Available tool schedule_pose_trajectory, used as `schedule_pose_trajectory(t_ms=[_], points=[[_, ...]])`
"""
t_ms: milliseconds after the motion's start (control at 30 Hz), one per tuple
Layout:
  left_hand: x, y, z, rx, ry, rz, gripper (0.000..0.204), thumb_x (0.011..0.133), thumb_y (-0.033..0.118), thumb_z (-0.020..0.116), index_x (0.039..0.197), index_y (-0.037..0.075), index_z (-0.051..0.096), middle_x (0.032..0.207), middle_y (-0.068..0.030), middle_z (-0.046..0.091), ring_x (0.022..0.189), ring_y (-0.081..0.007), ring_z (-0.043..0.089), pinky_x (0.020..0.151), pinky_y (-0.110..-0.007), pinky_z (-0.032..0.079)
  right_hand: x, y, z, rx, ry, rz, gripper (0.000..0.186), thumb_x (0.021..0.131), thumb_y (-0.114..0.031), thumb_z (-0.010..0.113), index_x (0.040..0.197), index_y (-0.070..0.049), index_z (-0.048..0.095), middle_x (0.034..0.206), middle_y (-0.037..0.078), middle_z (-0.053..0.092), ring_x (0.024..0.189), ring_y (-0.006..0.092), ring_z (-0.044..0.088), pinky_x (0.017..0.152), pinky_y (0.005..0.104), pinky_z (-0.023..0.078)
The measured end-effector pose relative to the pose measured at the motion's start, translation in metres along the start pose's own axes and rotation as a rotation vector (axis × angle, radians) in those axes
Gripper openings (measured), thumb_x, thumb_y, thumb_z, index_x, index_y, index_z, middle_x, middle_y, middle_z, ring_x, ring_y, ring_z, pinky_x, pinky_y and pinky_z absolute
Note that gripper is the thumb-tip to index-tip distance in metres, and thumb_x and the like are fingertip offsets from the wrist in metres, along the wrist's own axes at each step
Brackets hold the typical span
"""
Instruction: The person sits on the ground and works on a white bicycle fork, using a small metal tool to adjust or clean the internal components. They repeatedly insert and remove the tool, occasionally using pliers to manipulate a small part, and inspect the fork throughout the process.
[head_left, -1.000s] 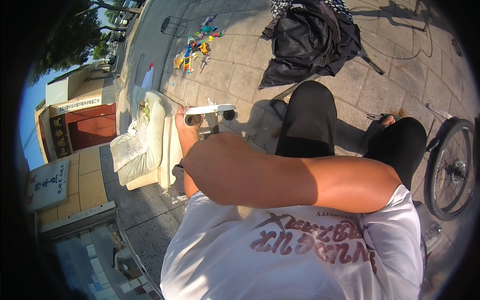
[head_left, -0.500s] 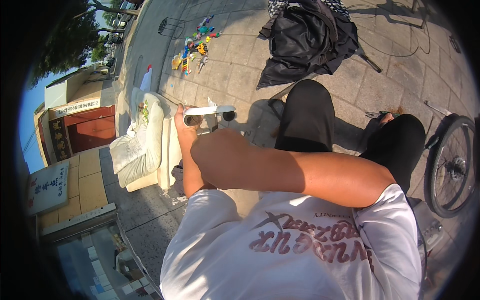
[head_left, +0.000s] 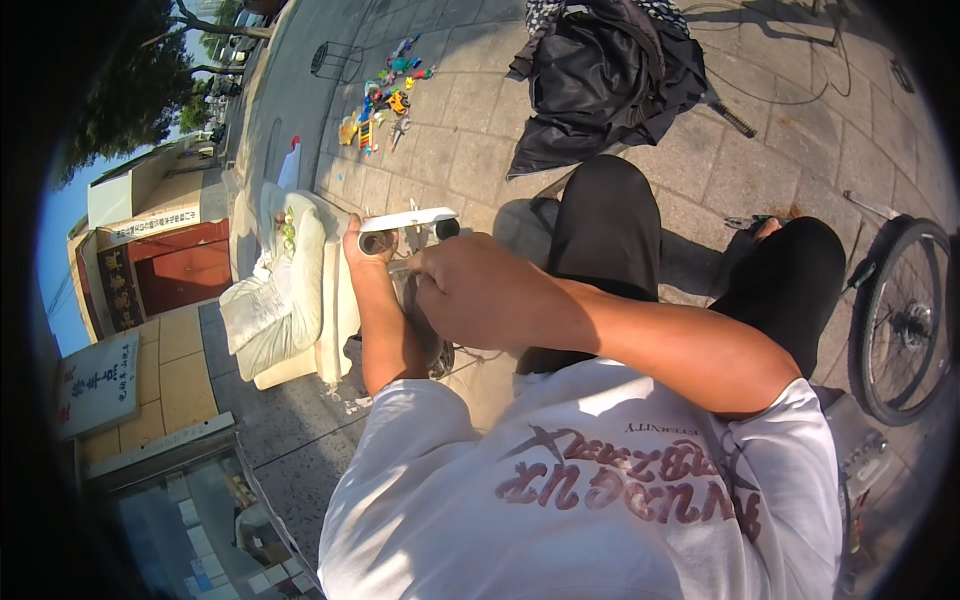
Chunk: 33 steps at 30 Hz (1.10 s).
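My left hand grips a white part with a round, hollow metal end and a dark round piece beneath it, out at arm's length left of my knees. My right hand is closed just below and right of this part, its fingers curled toward the metal beneath; what they hold is hidden behind the hand. My two dark-clad legs are beyond my right arm, bent.
A pale padded seat stands on the left. Small colourful toys lie ahead on the paving, beside a black bag or cloth. A bicycle wheel lies at the right. A shopfront sign and glass are at left.
My right hand has shifted right, away from my left forearm, uncovering more of that forearm and the metal below the white part. The white part has moved slightly left.
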<state>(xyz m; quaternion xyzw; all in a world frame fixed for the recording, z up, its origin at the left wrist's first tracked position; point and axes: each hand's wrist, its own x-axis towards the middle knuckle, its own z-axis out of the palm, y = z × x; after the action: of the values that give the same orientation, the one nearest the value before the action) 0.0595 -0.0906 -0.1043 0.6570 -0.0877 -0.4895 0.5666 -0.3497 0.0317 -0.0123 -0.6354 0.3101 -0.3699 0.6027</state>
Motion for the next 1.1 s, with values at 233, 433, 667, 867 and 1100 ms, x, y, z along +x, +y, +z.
schedule_pose_trajectory(t_ms=[233,433,667,867,1100], points=[[-0.006,0.002,0.019,-0.066,0.029,0.023,0.044,0.109,0.05,0.04,0.085,0.015,0.054,0.076,-0.0002,0.059,0.076,-0.0219,0.06,0.078,-0.045,0.049,-0.001,0.004,-0.01,0.33,0.068,0.119,0.032,0.094,-0.018,0.056,0.11,0.004,0.072,0.07,0.017,0.066,0.062,0.0232,0.064,0.062,0.037,0.051],[-0.012,0.009,0.021,-0.087,0.029,0.045,0.041,0.109,0.047,0.042,0.096,0.01,0.055,0.089,-0.0067,0.062,0.083,-0.0257,0.062,0.081,-0.049,0.053,-0.018,-0.008,-0.033,0.832,0.029,0.49,0.025,0.097,-0.016,0.058,0.108,0.003,0.071,0.064,-0.002,0.05,0.053,0.0101,0.044,0.046,0.0303,0.035],[-0.002,0.037,0.01,-0.27,-0.084,0.088,0.038,0.106,0.043,0.054,0.099,0.005,0.058,0.084,-0.0092,0.065,0.081,-0.0295,0.067,0.082,-0.051,0.059,-0.023,0.008,-0.031,1.334,-0.014,0.518,0.013,0.096,-0.013,0.058,0.087,-0.005,0.06,0.063,-0.004,0.037,0.05,0.0085,0.031,0.045,0.0304,0.027],[-0.077,0.087,0.049,-0.287,-0.332,0.318,0.034,0.097,0.023,0.062,0.067,0.016,0.049,0.06,0.0009,0.053,0.055,-0.02,0.051,0.058,-0.038,0.049,-0.035,0.035,-0.034,1.466,-0.115,0.425,0.016,0.1,-0.016,0.055,0.1,-0.003,0.065,0.062,-0.008,0.031,0.049,0.0062,0.028,0.043,0.0264,0.027],[-0.227,0.172,0.121,-0.436,-0.895,0.668,0.026,0.092,0.012,0.061,0.073,0.009,0.045,0.067,-0.0016,0.047,0.061,-0.0151,0.041,0.055,-0.031,0.039,-0.029,0.062,-0.026,1.649,-0.42,0.146,0.043,0.101,-0.017,0.05,0.136,0.007,0.055,0.062,-0.009,0.028,0.045,0.0045,0.023,0.04,0.0242,0.022]])
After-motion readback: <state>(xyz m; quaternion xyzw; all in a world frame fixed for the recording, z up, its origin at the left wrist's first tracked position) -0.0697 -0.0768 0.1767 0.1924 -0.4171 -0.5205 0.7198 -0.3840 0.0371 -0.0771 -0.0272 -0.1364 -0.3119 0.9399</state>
